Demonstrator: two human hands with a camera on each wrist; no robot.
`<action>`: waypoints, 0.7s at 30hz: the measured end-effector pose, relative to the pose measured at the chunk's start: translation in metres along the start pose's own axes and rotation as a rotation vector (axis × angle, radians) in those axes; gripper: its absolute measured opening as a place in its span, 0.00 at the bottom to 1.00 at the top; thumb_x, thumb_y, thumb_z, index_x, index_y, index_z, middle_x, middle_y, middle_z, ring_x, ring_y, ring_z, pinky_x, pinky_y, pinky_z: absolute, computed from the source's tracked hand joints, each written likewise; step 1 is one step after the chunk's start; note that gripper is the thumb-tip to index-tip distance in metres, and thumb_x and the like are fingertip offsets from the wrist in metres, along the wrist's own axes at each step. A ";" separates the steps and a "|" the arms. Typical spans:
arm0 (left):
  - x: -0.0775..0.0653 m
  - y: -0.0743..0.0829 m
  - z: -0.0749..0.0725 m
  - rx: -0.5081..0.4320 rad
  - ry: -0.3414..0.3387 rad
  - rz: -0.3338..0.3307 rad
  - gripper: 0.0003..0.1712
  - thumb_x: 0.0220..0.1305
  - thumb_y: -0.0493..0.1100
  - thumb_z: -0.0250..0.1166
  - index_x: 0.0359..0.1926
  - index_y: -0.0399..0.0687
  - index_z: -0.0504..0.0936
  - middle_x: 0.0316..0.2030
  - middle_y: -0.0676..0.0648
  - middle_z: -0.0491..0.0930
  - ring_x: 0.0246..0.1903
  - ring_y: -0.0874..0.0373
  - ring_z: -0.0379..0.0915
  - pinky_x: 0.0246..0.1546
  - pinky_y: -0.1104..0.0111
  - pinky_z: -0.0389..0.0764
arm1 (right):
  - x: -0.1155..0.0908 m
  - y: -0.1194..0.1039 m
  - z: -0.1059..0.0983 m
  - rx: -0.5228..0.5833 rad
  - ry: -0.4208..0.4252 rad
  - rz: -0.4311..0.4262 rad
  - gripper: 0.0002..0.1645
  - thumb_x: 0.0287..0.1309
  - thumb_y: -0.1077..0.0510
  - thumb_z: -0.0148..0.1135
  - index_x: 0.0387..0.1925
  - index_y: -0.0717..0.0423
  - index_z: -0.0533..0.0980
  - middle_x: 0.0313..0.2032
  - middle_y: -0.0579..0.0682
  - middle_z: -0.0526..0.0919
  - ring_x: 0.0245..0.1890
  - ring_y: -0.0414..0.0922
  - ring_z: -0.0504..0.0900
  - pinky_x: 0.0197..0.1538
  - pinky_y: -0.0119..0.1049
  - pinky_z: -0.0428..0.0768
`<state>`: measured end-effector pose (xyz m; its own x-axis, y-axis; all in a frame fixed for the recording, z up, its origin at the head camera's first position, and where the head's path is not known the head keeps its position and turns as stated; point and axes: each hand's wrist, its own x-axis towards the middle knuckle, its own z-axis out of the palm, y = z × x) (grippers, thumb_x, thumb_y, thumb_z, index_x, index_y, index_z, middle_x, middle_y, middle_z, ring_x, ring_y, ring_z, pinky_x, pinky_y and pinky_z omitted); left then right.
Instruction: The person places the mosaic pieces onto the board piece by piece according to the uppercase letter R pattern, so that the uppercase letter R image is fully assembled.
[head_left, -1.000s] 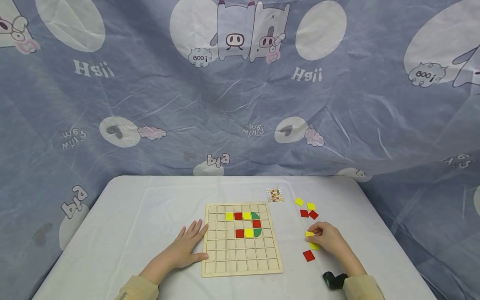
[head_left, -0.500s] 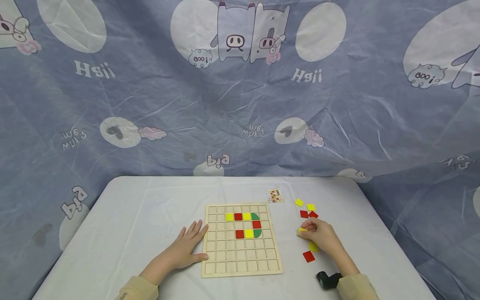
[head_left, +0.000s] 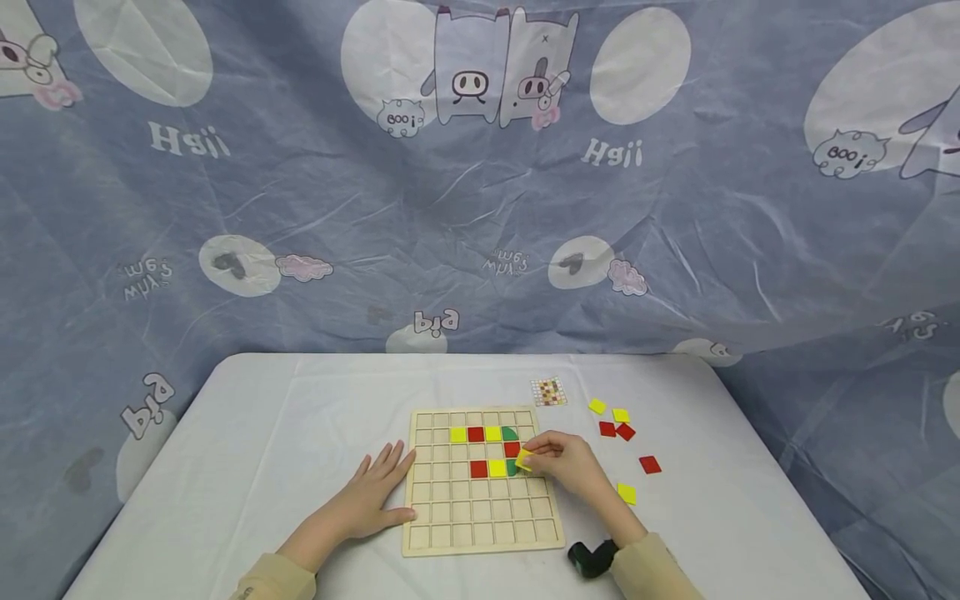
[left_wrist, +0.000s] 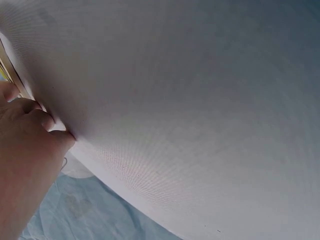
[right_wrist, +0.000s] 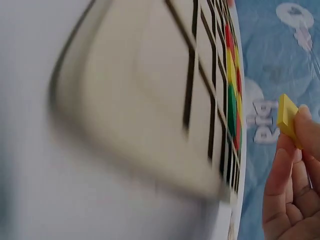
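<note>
A square wooden grid board (head_left: 480, 533) lies on the white table. My left hand (head_left: 371, 492) rests flat beside it, fingers spread, thumb and fingertips at its left edge. In the left wrist view that hand (left_wrist: 30, 135) fills the left side. My right hand (head_left: 566, 462) pinches a yellow square tile (head_left: 523, 459) between thumb and fingers, over the board's right part. The right wrist view shows this tile (right_wrist: 287, 117) tilted in the fingertips. Red, yellow and green tiles sit in the grid, among them a red tile (head_left: 478, 469) and a rounded green tile (head_left: 510, 433).
Right of the board lie loose tiles: a yellow tile (head_left: 626, 494), a red tile (head_left: 650, 464) and several more farther back. A small printed pattern card (head_left: 550, 392) lies behind the board. A black device (head_left: 591, 559) is at my right wrist. A patterned curtain (head_left: 480, 208) hangs behind the table.
My right hand has taken the yellow tile from the loose pieces and moved left to the board. A red tile that hand covered now shows; another is hidden under the forearm. My left hand stays put.
</note>
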<state>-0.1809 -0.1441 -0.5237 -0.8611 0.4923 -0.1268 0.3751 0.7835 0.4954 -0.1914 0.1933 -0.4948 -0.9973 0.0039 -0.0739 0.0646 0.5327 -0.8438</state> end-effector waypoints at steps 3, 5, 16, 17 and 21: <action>0.000 0.000 0.000 -0.005 0.003 0.003 0.53 0.59 0.65 0.65 0.76 0.46 0.54 0.77 0.37 0.46 0.77 0.38 0.38 0.74 0.39 0.41 | 0.002 -0.009 0.017 0.017 -0.071 -0.061 0.09 0.54 0.59 0.73 0.38 0.56 0.84 0.31 0.47 0.87 0.29 0.41 0.81 0.32 0.30 0.82; 0.000 0.001 0.000 -0.003 0.003 0.009 0.53 0.59 0.65 0.65 0.76 0.45 0.54 0.77 0.37 0.46 0.77 0.38 0.39 0.74 0.39 0.42 | 0.003 -0.015 0.028 0.009 -0.104 -0.095 0.08 0.56 0.59 0.71 0.38 0.55 0.84 0.32 0.46 0.87 0.29 0.41 0.81 0.32 0.29 0.81; -0.001 0.003 -0.002 -0.012 -0.014 0.010 0.53 0.60 0.66 0.64 0.76 0.45 0.54 0.77 0.37 0.45 0.77 0.38 0.38 0.74 0.39 0.41 | 0.009 -0.038 0.065 -0.095 -0.155 -0.173 0.03 0.57 0.59 0.70 0.35 0.51 0.85 0.31 0.44 0.86 0.29 0.35 0.80 0.33 0.27 0.79; -0.001 0.003 -0.002 -0.015 -0.014 0.009 0.53 0.60 0.66 0.64 0.76 0.45 0.54 0.77 0.37 0.45 0.77 0.38 0.38 0.74 0.39 0.41 | 0.010 -0.039 0.066 -0.101 -0.160 -0.179 0.03 0.57 0.59 0.70 0.34 0.52 0.85 0.31 0.43 0.85 0.28 0.35 0.79 0.33 0.27 0.79; -0.001 0.003 -0.002 -0.001 -0.009 -0.003 0.53 0.59 0.66 0.64 0.77 0.46 0.54 0.77 0.38 0.46 0.77 0.38 0.38 0.74 0.39 0.42 | 0.012 -0.044 0.072 -0.116 -0.190 -0.199 0.02 0.56 0.62 0.70 0.33 0.55 0.85 0.27 0.44 0.84 0.26 0.36 0.80 0.31 0.26 0.78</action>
<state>-0.1799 -0.1432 -0.5207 -0.8588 0.4938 -0.1363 0.3724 0.7846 0.4957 -0.2034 0.1091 -0.4971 -0.9647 -0.2627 -0.0208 -0.1465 0.6004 -0.7862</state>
